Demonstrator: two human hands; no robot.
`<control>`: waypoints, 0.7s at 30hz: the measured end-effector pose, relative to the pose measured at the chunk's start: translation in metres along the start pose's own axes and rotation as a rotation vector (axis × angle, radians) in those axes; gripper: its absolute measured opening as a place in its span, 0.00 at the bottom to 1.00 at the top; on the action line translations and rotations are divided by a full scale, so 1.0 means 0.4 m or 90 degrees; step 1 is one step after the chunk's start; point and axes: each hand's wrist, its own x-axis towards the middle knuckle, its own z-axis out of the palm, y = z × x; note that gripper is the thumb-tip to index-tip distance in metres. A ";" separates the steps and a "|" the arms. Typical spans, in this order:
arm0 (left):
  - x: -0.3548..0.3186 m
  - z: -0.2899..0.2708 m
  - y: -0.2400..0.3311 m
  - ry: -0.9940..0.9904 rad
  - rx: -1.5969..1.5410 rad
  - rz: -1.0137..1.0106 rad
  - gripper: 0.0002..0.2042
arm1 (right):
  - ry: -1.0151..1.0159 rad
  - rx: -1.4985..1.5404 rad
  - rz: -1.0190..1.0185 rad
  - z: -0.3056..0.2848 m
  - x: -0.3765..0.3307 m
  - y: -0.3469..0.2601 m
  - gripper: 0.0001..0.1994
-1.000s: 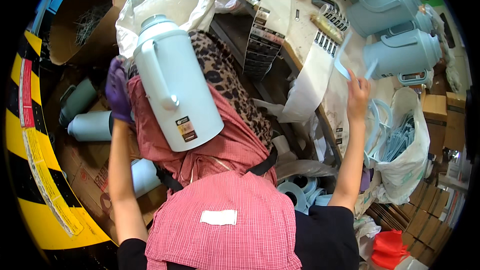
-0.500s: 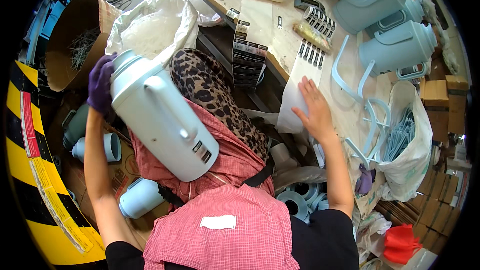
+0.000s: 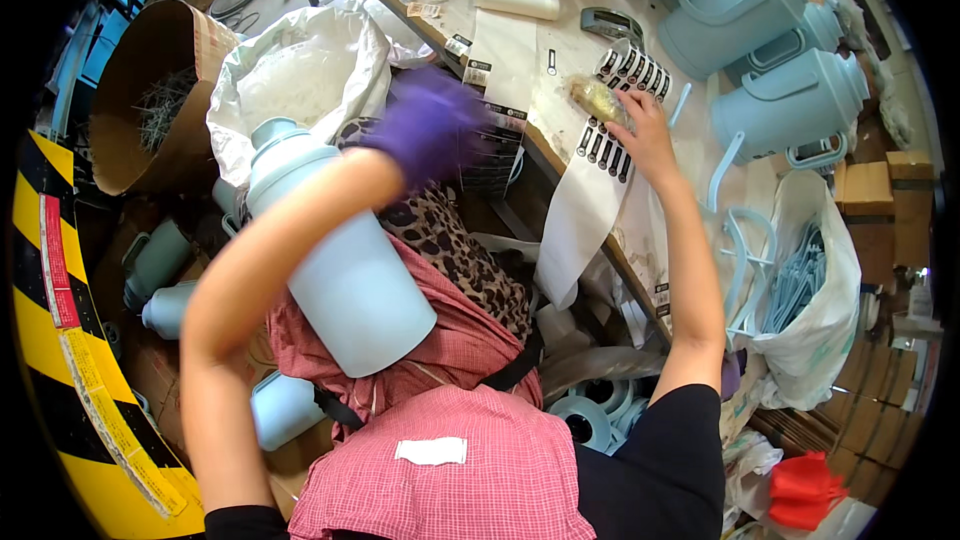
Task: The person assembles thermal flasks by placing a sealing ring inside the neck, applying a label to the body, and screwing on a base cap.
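Note:
A pale blue vacuum flask [image 3: 365, 310] leans on my lap, its lidded top toward the far left. My left forearm crosses in front of it and hides its middle. My left hand [image 3: 425, 130], in a purple glove, is smeared by motion above the patterned knee, near a hanging strip of dark labels [image 3: 490, 162]. On the table, my right hand [image 3: 648, 140] has its fingers curled on the near end of a yellowish wrapped roll [image 3: 598, 102]. That roll lies across a white backing strip [image 3: 580, 215] with small dark stickers, and the strip droops over the table edge.
Several light blue flasks [image 3: 785, 105] stand or lie at the table's back right. Curved blue handles [image 3: 745, 240] lie beside a white sack of blue strips [image 3: 800, 280]. A white sack [image 3: 300, 60] and a cardboard drum [image 3: 150, 100] stand at left, near a yellow-black striped barrier [image 3: 60, 380].
My left hand has left the flask's top and swung right across it. The flask has turned, its sticker no longer showing. My right hand has moved from the strip onto the yellowish roll.

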 end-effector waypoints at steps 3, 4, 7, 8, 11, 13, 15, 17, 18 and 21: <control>0.124 0.120 0.195 0.004 0.029 0.237 0.30 | -0.033 0.010 -0.025 -0.006 -0.009 -0.001 0.28; 0.142 0.152 0.224 0.044 0.070 0.272 0.31 | -0.049 0.034 -0.022 -0.007 -0.009 -0.002 0.28; 0.147 0.220 0.272 0.036 0.043 0.211 0.32 | -0.072 0.048 -0.032 -0.002 0.017 0.017 0.28; 0.137 0.232 0.274 0.044 0.050 0.205 0.32 | -0.056 0.031 -0.050 0.005 0.033 0.030 0.28; 0.108 0.240 0.283 0.028 0.025 0.211 0.34 | -0.008 0.028 -0.060 0.035 0.087 0.082 0.28; 0.104 0.235 0.294 0.046 0.013 0.192 0.36 | 0.049 -0.040 -0.111 0.049 0.124 0.112 0.27; 0.110 0.230 0.303 0.006 0.042 0.181 0.37 | 0.014 0.008 -0.069 0.053 0.154 0.125 0.27; 0.113 0.222 0.307 -0.008 0.060 0.172 0.38 | -0.040 0.033 -0.030 0.045 0.166 0.111 0.27; 0.110 0.215 0.307 0.003 0.060 0.174 0.38 | -0.032 0.035 -0.031 0.038 0.163 0.095 0.27; 0.067 0.161 0.288 0.037 -0.002 0.179 0.38 | 0.097 -0.063 -0.082 0.012 0.120 0.020 0.26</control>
